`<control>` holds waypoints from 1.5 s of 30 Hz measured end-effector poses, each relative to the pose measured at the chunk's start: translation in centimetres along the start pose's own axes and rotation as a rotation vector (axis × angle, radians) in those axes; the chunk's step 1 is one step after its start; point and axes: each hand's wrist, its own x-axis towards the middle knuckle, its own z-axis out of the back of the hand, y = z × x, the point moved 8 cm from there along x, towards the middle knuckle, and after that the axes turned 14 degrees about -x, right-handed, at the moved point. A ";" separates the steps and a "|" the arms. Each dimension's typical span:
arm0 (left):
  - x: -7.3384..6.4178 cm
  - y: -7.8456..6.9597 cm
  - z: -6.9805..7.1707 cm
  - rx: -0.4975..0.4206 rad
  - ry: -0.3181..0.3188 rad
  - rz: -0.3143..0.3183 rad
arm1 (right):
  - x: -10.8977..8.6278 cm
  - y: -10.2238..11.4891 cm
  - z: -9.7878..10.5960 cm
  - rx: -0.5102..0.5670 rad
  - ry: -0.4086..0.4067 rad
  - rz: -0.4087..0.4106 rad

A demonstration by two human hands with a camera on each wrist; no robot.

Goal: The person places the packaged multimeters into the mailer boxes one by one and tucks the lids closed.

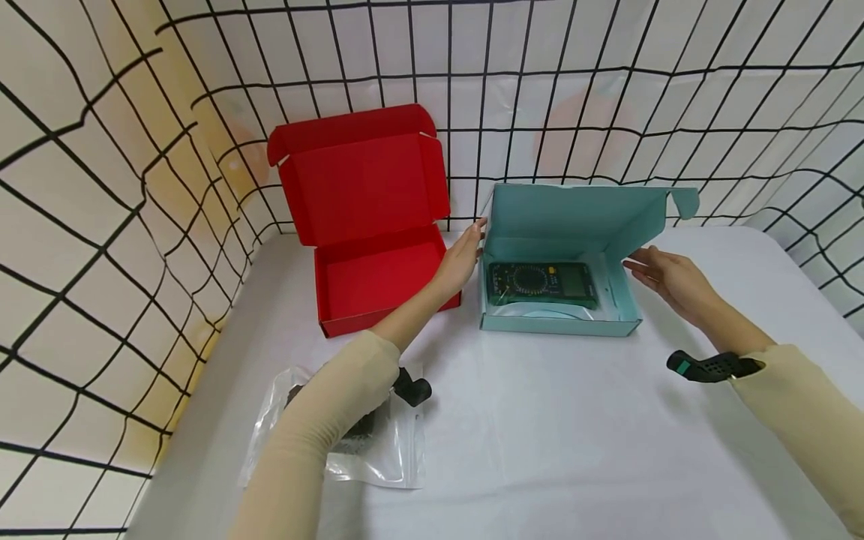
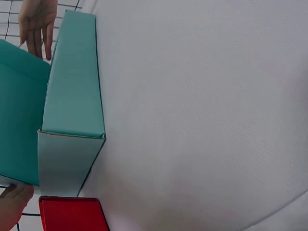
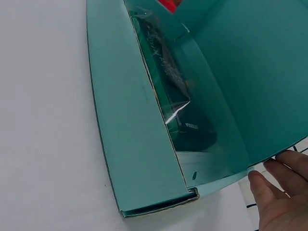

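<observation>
A teal cardboard box [image 1: 560, 327] stands with its lid [image 1: 574, 214] partly raised. Inside lies a dark green multimeter [image 1: 502, 285] with a round dial and a small screen, in clear plastic. My left hand [image 1: 460, 261] is at the box's left side, its fingers extended along the lid's edge. On the other side my right hand [image 1: 677, 283] reaches to the lid's right edge. In the right wrist view the right-hand fingertips [image 3: 284, 156] touch that edge from outside, thumb beside the corner. Neither hand visibly grasps anything.
A red box [image 1: 364, 187] stands lid-up just left of the teal one. Under my left forearm lies a clear zip bag [image 1: 391, 457] with dark contents, partly hidden. Behind the white table [image 1: 540, 420] and along its left rises a black wire grid [image 1: 526, 75].
</observation>
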 end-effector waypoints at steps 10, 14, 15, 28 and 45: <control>-0.4 -0.2 -0.5 0.028 0.003 -0.016 | -0.1 -0.3 -0.1 0.024 0.024 -0.002; -0.8 0.0 -0.4 0.000 0.007 0.010 | -0.3 -0.4 -0.4 0.090 0.051 0.043; -0.7 0.1 -0.3 0.004 0.002 0.010 | -0.4 -0.4 -0.5 0.112 0.063 0.061; -1.4 0.3 0.4 0.021 -0.030 0.082 | -0.8 0.1 -0.5 0.188 0.141 0.054; -4.6 1.6 -2.1 0.223 0.106 0.101 | -1.3 -5.5 0.7 -0.580 -0.232 -0.022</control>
